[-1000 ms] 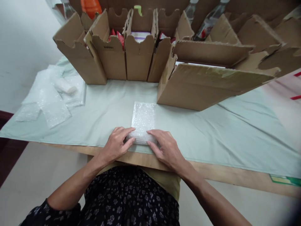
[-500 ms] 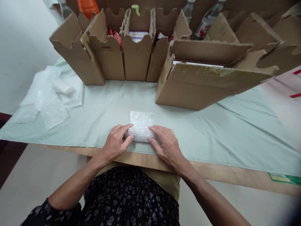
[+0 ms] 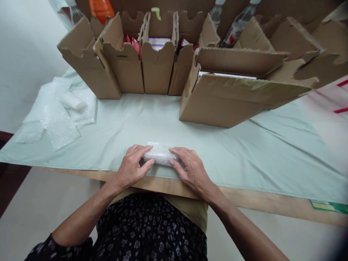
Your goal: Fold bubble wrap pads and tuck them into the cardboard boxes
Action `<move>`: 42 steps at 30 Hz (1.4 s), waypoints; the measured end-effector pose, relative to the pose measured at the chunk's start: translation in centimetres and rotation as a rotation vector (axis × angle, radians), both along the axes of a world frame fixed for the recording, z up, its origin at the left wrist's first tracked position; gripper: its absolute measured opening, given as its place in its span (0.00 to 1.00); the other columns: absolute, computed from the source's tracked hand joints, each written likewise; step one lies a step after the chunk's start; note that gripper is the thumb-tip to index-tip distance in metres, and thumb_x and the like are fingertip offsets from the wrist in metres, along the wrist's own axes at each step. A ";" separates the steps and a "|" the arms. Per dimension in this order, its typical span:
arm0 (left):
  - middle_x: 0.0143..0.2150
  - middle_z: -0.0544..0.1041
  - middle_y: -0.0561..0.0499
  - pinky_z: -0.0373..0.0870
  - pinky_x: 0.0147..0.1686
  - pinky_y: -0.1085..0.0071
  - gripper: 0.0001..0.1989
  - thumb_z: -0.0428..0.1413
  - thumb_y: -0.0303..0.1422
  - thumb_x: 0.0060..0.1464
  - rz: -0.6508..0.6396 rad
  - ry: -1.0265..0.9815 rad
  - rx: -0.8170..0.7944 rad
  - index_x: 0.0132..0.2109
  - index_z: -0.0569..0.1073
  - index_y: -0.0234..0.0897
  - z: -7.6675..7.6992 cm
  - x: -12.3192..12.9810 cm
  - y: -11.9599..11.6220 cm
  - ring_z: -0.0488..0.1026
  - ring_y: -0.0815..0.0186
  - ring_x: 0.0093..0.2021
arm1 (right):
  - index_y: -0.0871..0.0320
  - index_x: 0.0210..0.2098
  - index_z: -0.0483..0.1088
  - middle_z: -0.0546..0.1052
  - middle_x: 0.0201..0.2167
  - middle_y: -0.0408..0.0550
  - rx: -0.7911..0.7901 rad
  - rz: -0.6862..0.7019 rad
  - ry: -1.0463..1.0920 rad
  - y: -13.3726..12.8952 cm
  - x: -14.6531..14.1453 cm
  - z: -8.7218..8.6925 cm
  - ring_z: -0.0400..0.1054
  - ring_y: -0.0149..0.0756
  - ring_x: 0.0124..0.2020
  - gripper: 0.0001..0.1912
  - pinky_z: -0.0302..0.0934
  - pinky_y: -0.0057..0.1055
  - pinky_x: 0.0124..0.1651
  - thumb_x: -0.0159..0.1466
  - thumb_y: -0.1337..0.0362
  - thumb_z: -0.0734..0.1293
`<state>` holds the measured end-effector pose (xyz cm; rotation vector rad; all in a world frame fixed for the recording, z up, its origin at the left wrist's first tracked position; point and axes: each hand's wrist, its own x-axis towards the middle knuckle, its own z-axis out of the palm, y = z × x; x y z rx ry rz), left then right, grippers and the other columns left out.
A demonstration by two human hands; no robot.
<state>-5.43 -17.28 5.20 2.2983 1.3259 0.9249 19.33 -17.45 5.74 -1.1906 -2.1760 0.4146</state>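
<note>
A small roll of clear bubble wrap [image 3: 161,155] lies on the pale green cloth [image 3: 130,123] near the table's front edge. My left hand [image 3: 135,163] grips its left end between thumb and fingers. At the right end, my right hand [image 3: 190,167] holds it the same way. A short flap of the wrap shows at the roll's far side. Whatever may be inside the roll cannot be made out.
Cardboard bins [image 3: 157,72] stand in a row along the back, with a wide box [image 3: 231,101] jutting forward at the right. Bubble wrap sheets [image 3: 54,112] lie at the left. Bottles [image 3: 102,11] stand behind the bins.
The flat flap of bubble wrap beyond the roll has become much shorter, taken up into the roll. Both hands keep hold of the ends, almost in the same place.
</note>
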 end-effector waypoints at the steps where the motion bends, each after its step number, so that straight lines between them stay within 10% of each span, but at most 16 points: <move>1: 0.47 0.82 0.44 0.75 0.47 0.58 0.16 0.57 0.32 0.65 0.034 0.017 -0.009 0.58 0.73 0.36 -0.1 0.1 0.3 0.77 0.58 0.44 | 0.58 0.57 0.72 0.82 0.52 0.55 0.073 -0.028 -0.020 0.0 -0.1 0.0 0.75 0.44 0.52 0.15 0.67 0.43 0.52 0.75 0.59 0.62; 13: 0.54 0.78 0.41 0.77 0.50 0.57 0.23 0.59 0.37 0.63 0.291 -0.217 -0.161 0.62 0.71 0.36 -0.4 0.5 -0.3 0.78 0.58 0.48 | 0.59 0.55 0.75 0.83 0.52 0.55 0.130 -0.037 -0.180 1.5 -1.1 -1.5 0.75 0.47 0.49 0.13 0.65 0.45 0.51 0.72 0.65 0.66; 18: 0.59 0.77 0.40 0.78 0.53 0.59 0.29 0.60 0.38 0.61 0.345 -0.601 -0.455 0.66 0.67 0.37 -0.1 2.2 -2.3 0.79 0.58 0.52 | 0.57 0.51 0.77 0.84 0.47 0.51 -0.224 -0.143 0.223 1.0 -0.8 -0.4 0.77 0.42 0.45 0.13 0.68 0.41 0.52 0.71 0.61 0.65; 25: 0.46 0.84 0.45 0.79 0.51 0.60 0.15 0.60 0.40 0.59 0.178 -0.822 -0.686 0.49 0.76 0.36 0.6 4.2 -1.3 0.81 0.58 0.48 | 0.57 0.43 0.77 0.82 0.41 0.49 -0.722 0.086 0.567 0.6 -0.5 1.4 0.75 0.38 0.42 0.15 0.70 0.36 0.48 0.71 0.52 0.66; 30: 0.36 0.83 0.51 0.75 0.38 0.69 0.08 0.61 0.34 0.56 0.148 -0.447 -0.523 0.42 0.78 0.37 2.2 4.7 -0.5 0.78 0.63 0.36 | 0.55 0.56 0.74 0.80 0.51 0.52 -0.554 0.067 0.441 1.5 1.6 2.5 0.74 0.43 0.51 0.26 0.69 0.39 0.54 0.63 0.50 0.73; 34: 0.34 0.81 0.53 0.74 0.35 0.71 0.05 0.60 0.33 0.57 -0.042 -0.209 -0.427 0.41 0.77 0.39 3.3 5.7 0.6 0.76 0.65 0.33 | 0.56 0.41 0.77 0.80 0.34 0.44 -0.601 0.043 0.395 2.3 3.0 3.5 0.72 0.35 0.35 0.12 0.66 0.29 0.39 0.62 0.56 0.74; 42: 0.61 0.77 0.40 0.70 0.63 0.54 0.21 0.59 0.37 0.64 -0.090 -0.039 0.296 0.62 0.71 0.38 10.0 10.1 10.2 0.73 0.53 0.63 | 0.59 0.39 0.78 0.81 0.33 0.47 -0.672 -0.217 0.592 4.7 7.8 1.3 0.73 0.39 0.34 0.19 0.67 0.34 0.40 0.60 0.49 0.74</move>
